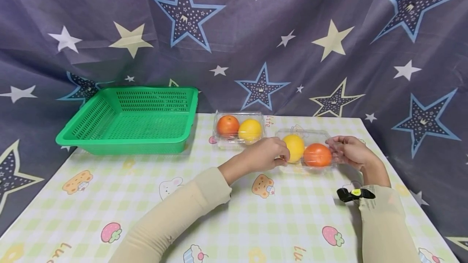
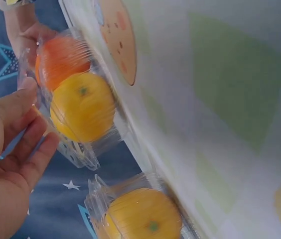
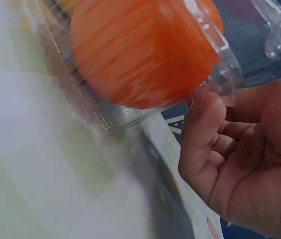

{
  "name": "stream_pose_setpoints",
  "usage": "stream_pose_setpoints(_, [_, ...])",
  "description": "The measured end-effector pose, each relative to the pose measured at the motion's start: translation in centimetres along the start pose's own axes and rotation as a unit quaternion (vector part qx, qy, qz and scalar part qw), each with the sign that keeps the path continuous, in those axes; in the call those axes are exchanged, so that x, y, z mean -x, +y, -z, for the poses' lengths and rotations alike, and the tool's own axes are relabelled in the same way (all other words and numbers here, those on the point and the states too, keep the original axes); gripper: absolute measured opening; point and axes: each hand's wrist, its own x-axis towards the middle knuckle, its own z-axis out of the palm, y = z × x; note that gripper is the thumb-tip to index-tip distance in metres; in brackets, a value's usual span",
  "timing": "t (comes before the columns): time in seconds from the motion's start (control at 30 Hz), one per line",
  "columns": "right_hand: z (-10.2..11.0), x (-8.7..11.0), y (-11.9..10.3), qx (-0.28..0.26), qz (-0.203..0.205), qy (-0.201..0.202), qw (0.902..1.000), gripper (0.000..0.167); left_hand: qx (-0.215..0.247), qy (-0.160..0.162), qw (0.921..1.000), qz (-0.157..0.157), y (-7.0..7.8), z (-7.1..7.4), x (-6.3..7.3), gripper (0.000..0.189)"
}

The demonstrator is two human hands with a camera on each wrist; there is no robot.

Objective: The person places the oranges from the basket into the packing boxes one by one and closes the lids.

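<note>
A clear plastic clamshell box (image 1: 308, 168) on the right part of the table holds a yellow fruit (image 1: 294, 148) and a round orange-red fruit (image 1: 317, 155) side by side. At its left end, my left hand (image 1: 268, 154) grips the rim, thumb and fingertips right at the plastic in the left wrist view. My right hand (image 1: 351, 151) pinches the rim at the opposite end between thumb and index finger, close beside the orange-red fruit (image 3: 140, 55). The lid (image 3: 260, 35) stands raised at the back of the box.
Another clear box (image 1: 234, 146) with an orange-red and a yellow fruit sits just left, near the table's back edge. Farther left stands a green slotted basket (image 1: 128, 148). A checked cloth (image 1: 219, 234) covers the table, and a star-patterned curtain (image 1: 234, 44) hangs behind it.
</note>
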Motion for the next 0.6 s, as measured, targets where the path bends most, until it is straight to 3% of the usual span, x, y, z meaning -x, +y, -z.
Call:
stream_pose_setpoints(0.3, [0.0,0.3,-0.3,-0.056,-0.014,-0.008,0.9983,0.034,-0.019,-0.041,0.9989,0.014,0.2,-0.4,0.1,0.009])
stream_pose_setpoints(0.43, [0.0,0.4,-0.5,-0.076,-0.031,-0.005,0.9966,0.043,-0.04,-0.068,0.9968,0.015,0.5,-0.3,0.1,0.017])
stream_pose_setpoints(0.6, [-0.1,0.4,-0.6,-0.08,-0.038,0.002,0.9961,0.055,-0.079,-0.076,0.9939,0.016,1.1,-0.2,0.1,0.015])
